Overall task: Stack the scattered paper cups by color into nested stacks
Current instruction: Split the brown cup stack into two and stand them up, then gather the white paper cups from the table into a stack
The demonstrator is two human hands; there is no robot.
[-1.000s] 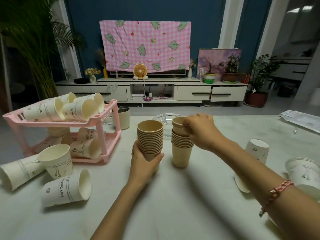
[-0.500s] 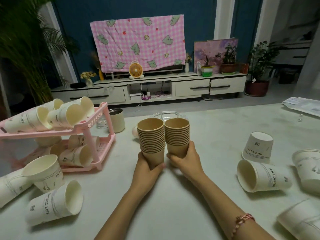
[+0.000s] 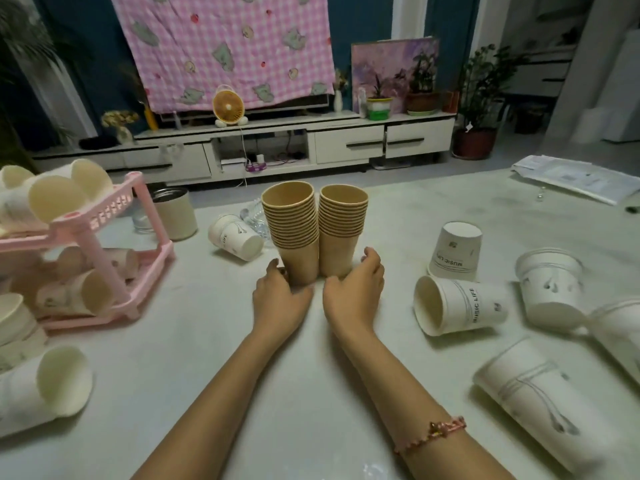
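The left brown cup stack (image 3: 297, 237) was grasped at its base by the left hand (image 3: 280, 301); the touching right brown cup stack (image 3: 341, 233) was grasped by the right hand (image 3: 355, 294).

Taller cup stack (image 3: 294, 230) just left of shorter cup stack (image 3: 341, 220) on table (image 3: 311, 358), rack (image 3: 94, 251) farther left.
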